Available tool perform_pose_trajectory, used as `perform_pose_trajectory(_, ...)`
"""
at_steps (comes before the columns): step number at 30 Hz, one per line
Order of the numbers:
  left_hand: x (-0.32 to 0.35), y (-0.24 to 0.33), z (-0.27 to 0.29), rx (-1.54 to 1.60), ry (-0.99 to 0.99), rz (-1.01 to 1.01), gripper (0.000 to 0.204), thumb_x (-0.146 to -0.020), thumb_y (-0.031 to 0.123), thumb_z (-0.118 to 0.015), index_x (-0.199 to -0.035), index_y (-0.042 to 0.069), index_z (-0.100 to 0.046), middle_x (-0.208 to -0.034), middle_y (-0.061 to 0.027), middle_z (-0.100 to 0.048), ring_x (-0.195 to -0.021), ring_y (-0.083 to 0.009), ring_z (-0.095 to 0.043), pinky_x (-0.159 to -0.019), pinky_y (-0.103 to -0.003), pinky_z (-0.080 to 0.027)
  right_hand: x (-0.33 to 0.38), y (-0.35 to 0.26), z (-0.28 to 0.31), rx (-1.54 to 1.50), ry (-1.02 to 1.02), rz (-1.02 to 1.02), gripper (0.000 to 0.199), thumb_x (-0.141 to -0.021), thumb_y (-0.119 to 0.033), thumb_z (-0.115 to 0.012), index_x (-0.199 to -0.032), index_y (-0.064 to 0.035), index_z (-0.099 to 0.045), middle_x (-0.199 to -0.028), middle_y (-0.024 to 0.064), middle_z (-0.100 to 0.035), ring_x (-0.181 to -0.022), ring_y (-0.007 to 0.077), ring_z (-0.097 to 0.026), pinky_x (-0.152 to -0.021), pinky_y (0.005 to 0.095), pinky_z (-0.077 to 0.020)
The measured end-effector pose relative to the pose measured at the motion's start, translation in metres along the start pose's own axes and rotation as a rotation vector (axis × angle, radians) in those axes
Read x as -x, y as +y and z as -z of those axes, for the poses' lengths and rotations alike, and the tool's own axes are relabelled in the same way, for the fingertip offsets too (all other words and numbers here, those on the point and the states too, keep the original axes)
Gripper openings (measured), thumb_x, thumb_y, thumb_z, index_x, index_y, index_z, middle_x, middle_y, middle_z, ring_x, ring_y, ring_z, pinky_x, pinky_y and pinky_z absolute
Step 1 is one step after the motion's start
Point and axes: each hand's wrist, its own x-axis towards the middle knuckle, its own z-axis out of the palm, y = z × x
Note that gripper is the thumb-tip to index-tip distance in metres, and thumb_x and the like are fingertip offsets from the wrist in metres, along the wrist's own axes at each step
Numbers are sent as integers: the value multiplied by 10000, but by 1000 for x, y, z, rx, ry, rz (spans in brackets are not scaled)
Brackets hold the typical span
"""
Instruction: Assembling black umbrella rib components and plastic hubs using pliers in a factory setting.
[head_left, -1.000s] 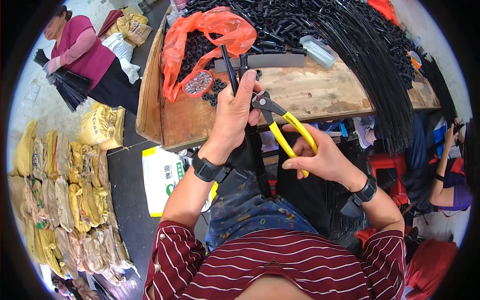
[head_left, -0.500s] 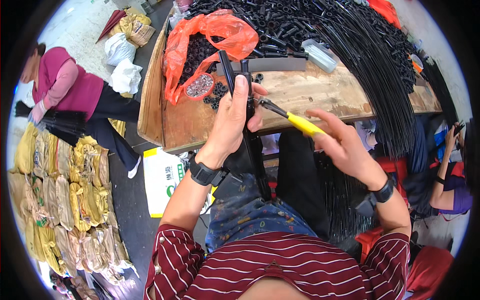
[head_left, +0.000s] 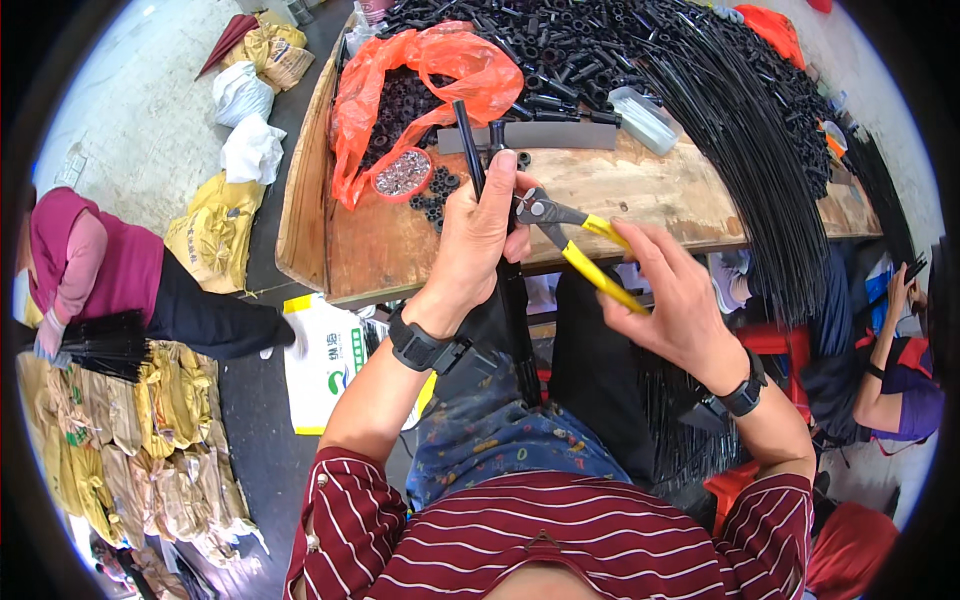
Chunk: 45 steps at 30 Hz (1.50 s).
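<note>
My left hand (head_left: 475,240) is closed around long black tubes (head_left: 466,145), thumb pointing up. Their upper ends stand out above the fist, over the table's near edge; below, a black shaft (head_left: 516,350) runs down toward my lap. In my right hand (head_left: 680,295) is a pair of end-cutting pincers (head_left: 592,270) with yellow handles. The handles are spread, with fingers on one and the thumb side at the other. The metal head touches or nearly touches the tube beside my left fingertips; what lies between the jaws is too small to make out.
On the wooden table (head_left: 650,195) are a red dish (head_left: 403,174) of small metal pieces, black rings (head_left: 432,195), an orange plastic bag (head_left: 345,120), a clear box (head_left: 645,120), and heaped black parts (head_left: 570,50). Thin black rods (head_left: 740,160) overhang its edge. Another person (head_left: 120,270) stands left, near sacks.
The pincers have turned and their handles have spread apart, with my right hand shifting slightly. My left hand keeps its hold. The person at the left has moved nearer along the floor.
</note>
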Motion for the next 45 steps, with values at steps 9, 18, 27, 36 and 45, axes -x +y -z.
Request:
perform_pose_trajectory(9, 0, 2, 5, -28, -62, 7, 584, -960, 572, -393, -926, 19, -576, -600, 14, -480, -425, -55, -369, -423, -221, -300, -6, -4, 15, -926, -393, -579, 390, -976, -223, -474, -1301, -8, -474, -893, 112, -650, -667, 173, -628, -601, 279, -527)
perform_pose_trajectory(18, -1, 3, 1, -8, -209, 74, 589, -975, 559, -360, -922, 20, -589, -582, 23, -472, -423, -36, -361, -412, -205, -285, -16, 8, 16, -1289, -879, -750, 558, -1002, -434, -396, -1360, -6, -395, -967, 185, -681, -858, 241, -693, -779, 336, -548)
perform_pose_trajectory(27, -4, 0, 2, 10, -213, 62, 569, -983, 539, -363, -913, 22, -590, -583, 18, -480, -424, -35, -368, -412, -202, -290, -7, 1, 1, -1185, -715, -735, 539, -1010, -426, -377, -1352, -10, -392, -841, 105, -648, -703, 172, -665, -642, 271, -543)
perform_pose_trajectory(36, -2, 2, -3, -33, -116, 46, 551, -965, 526, -438, -879, 8, -608, -589, 5, -508, -422, -40, -387, -409, -203, -300, 2, -12, -15, -1332, -554, -718, 512, -865, -179, -654, -1287, 11, -434, -675, 62, -571, -530, 132, -588, -474, 261, -486)
perform_pose_trajectory(45, -6, -2, 0, -35, -54, 26, 562, -973, 531, -412, -931, 4, -603, -570, 4, -475, -431, -52, -359, -425, -222, -282, -5, 12, -8, 223, 173, 199, 655, -686, -87, -714, -1295, -17, -481, -929, 149, -628, -608, 209, -609, -581, 310, -503)
